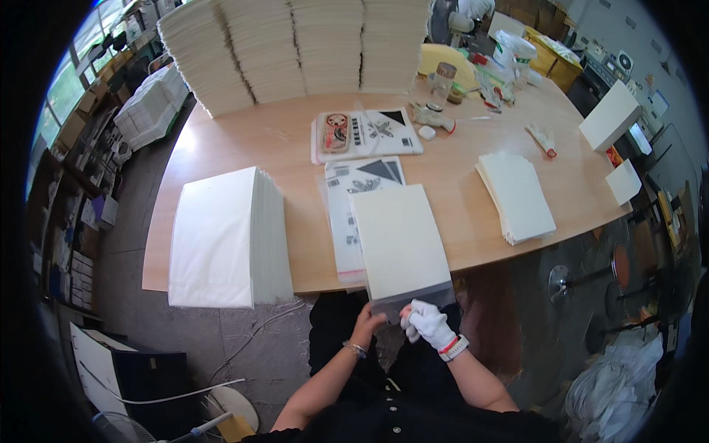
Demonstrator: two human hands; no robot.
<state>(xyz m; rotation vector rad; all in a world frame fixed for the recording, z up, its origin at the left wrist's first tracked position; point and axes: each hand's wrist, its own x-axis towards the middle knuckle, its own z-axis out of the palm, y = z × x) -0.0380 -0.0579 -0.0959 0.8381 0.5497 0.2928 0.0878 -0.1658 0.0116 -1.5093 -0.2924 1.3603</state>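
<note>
A stack of cream paper sheets (402, 240) lies at the table's near edge, inside or on a clear plastic bag (413, 297) whose free end hangs past the edge. My bare left hand (364, 327) is closed at the left corner of that end, its fingers partly hidden. My right hand (426, 323), in a white glove, has its fingers curled together on the bag's near edge. Under the cream paper lies a pile of printed plastic bags (345, 221) with black designs.
A tall wrapped paper stack (214, 240) stands left, a smaller sheet pile (517, 198) right. Big paper stacks (317, 52) rise at the back. A patterned box (335, 133) rests on more printed bags (391, 131). Gloves (433, 117), a jar (442, 80) and a stool (619, 267) are farther right.
</note>
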